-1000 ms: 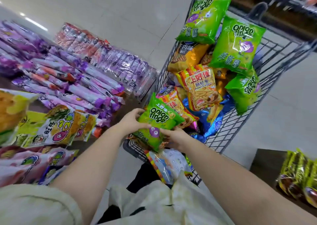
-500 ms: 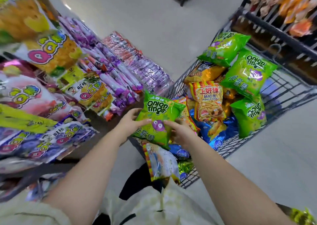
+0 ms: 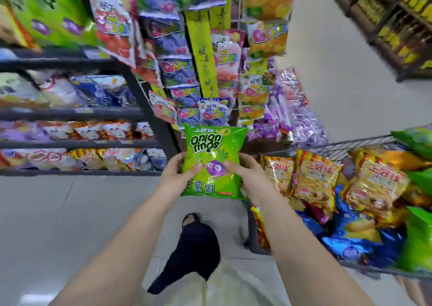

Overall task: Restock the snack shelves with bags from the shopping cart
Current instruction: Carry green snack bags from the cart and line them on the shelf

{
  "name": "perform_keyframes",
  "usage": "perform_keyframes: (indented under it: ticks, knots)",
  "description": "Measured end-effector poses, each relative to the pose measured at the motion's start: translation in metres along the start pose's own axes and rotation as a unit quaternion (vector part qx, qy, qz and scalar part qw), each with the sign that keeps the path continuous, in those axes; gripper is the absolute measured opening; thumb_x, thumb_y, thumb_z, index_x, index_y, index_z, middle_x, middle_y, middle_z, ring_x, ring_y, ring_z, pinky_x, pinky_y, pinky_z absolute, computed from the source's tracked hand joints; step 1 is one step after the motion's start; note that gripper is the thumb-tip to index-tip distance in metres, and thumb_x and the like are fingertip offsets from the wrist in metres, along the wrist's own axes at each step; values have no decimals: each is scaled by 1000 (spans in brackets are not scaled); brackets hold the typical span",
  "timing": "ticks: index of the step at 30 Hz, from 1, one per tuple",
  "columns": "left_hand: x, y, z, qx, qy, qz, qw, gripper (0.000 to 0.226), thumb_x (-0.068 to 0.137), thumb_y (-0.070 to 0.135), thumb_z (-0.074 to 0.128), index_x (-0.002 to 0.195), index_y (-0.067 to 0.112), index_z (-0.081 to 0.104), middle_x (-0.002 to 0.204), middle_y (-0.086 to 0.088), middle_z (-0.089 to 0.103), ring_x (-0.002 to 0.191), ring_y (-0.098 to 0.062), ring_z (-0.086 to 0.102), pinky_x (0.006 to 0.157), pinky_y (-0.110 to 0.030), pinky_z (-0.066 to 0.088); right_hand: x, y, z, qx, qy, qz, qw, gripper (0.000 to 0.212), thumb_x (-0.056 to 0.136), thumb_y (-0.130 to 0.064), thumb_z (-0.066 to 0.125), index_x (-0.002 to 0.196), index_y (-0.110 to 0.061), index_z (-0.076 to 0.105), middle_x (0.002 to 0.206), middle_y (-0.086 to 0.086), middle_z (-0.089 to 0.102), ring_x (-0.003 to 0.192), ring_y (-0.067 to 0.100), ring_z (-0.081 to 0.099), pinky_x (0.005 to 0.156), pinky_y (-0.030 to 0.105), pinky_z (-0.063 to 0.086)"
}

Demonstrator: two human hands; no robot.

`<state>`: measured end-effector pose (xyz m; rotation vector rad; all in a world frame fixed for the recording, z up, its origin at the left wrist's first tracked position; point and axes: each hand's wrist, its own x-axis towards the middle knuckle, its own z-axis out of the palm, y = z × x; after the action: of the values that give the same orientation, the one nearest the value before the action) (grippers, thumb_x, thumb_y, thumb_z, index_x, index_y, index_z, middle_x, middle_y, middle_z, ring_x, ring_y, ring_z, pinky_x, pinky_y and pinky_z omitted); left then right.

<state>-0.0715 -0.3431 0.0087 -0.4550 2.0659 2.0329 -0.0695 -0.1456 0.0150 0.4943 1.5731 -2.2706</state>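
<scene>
Left hand point(image 3: 176, 177) and right hand point(image 3: 249, 180) grip the onion rings bag point(image 3: 214, 165) by its two side edges. The thumbs are curled over the printed face and the other fingers are hidden behind it. The bag stands upright between the hands, long axis vertical, top seam pointing away from the wrists. It is clear of the shopping cart point(image 3: 327, 146), which lies just right of the right hand. The shelves point(image 3: 70, 114) lie left of the left hand and rise above it. Blurred green packs point(image 3: 53, 18) on the top tier, up and left of both hands, may be the matching stock; their print is unreadable. By this reading, placement runs upward and leftward, with the left hand nearer the shelf.
</scene>
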Motion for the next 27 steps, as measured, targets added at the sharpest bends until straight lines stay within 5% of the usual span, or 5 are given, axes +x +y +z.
perform_keyframes:
  ticks: [7, 12, 16, 22, 27]
  knots:
    - [-59, 23, -125, -153, 161, 23, 975, 81, 62, 32, 88, 132, 10, 52, 119, -12, 69, 97, -27, 71, 81, -41, 58, -4, 4, 134, -143, -215, -19, 966, 52, 79, -10, 74, 127, -4, 56, 117, 11, 69, 105, 29, 67, 90, 47, 54]
    - [-94, 48, -221, -218, 235, 41, 946, 53, 78, 12, 78, 126, 13, 57, 109, -6, 71, 85, -24, 70, 85, -45, 57, -10, 10, 247, -162, -291, -34, 942, 33, 79, -5, 71, 111, -6, 65, 108, 13, 72, 94, 28, 69, 84, 40, 57]
    - [-115, 78, -331, -221, 247, 81, 940, 47, 79, 0, 68, 121, 19, 61, 106, -3, 68, 78, -19, 68, 69, -35, 58, -13, 19, 363, -164, -302, -59, 937, 36, 83, 0, 68, 119, 0, 60, 113, 17, 68, 91, 25, 69, 79, 37, 58]
    - [-148, 132, -502, -174, 314, 157, 920, 55, 58, 22, 88, 108, 31, 66, 112, -7, 69, 105, -32, 67, 96, -57, 49, -36, 25, 557, -137, -326, -108, 929, 49, 74, -4, 75, 121, 1, 59, 119, 19, 66, 104, 35, 65, 92, 47, 53]
    - [-161, 184, -619, -150, 349, 225, 897, 39, 83, 7, 75, 115, 20, 57, 109, -12, 69, 89, -26, 69, 79, -40, 58, -53, 22, 695, -121, -341, -154, 920, 37, 85, 5, 62, 122, 1, 59, 118, 21, 65, 98, 28, 63, 90, 42, 51]
